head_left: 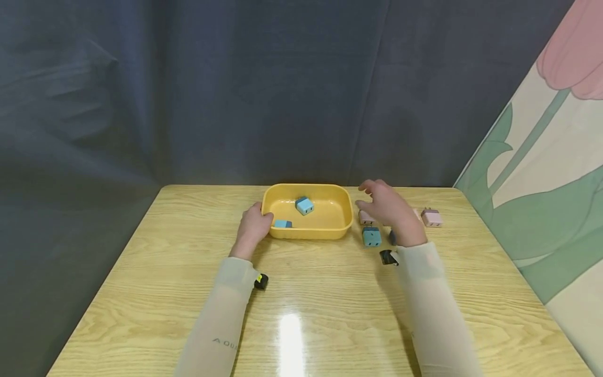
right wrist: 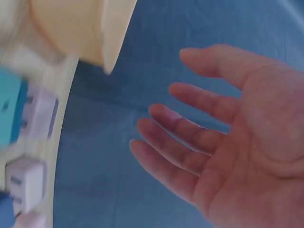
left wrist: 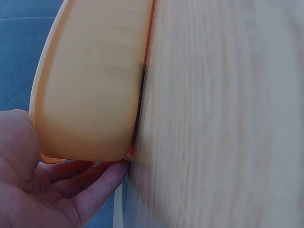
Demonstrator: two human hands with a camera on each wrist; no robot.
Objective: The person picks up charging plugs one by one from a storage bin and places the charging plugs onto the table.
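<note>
My left hand [head_left: 253,226] grips the left end of a yellow plastic tray [head_left: 307,233], thumb over the rim. In the left wrist view its fingers [left wrist: 97,192] curl against the outer wall of the tray [left wrist: 90,95]. Two light blue USB wall chargers lie inside, one near the middle [head_left: 304,206] and one by the front left corner [head_left: 283,223]. My right hand [head_left: 393,209] hovers just right of the tray, holding nothing, its fingers [right wrist: 166,168] spread and relaxed. Below it are a teal charger [head_left: 371,237] and a pale pink charger [head_left: 366,218].
Another pink charger [head_left: 432,217] with prongs lies at the right, and a dark blue one [head_left: 392,237] is partly hidden by the right hand. The wooden table [head_left: 330,293] ends at a dark curtain [head_left: 282,94] behind the tray. A floral cloth [head_left: 556,209] hangs at the right.
</note>
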